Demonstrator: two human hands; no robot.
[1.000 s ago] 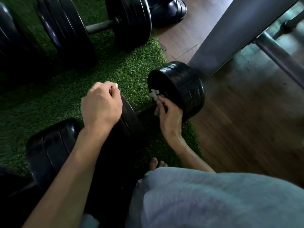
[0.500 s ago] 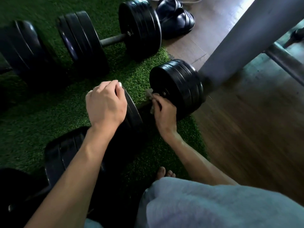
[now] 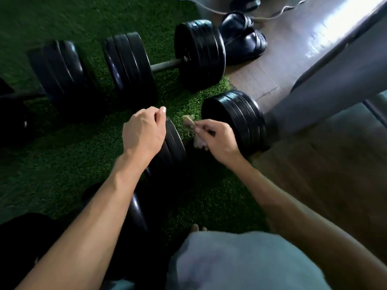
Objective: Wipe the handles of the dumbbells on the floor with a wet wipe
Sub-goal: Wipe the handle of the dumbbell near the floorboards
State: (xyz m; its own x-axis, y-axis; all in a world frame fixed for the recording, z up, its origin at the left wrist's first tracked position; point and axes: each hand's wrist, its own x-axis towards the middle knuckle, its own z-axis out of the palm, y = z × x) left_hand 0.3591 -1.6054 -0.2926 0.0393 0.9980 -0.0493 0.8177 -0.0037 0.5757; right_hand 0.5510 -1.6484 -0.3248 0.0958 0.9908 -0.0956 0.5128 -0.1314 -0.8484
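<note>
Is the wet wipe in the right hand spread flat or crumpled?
Crumpled. The wet wipe is a bunched wad that the right hand pinches, its ends sticking out above and below the fingers, over the near dumbbell.

My right hand (image 3: pixel 217 141) has come back from the plates of the near dumbbell (image 3: pixel 236 120), where its grip had the wet wipe (image 3: pixel 198 139) pressed close against the inner plate face; now the wipe sits toward the middle of the handle span, one end sticking up past my fingers. My head has lifted, so the far dumbbell (image 3: pixel 163 61), the black shoes (image 3: pixel 243 36) and a cable (image 3: pixel 209 8) now show.
</note>
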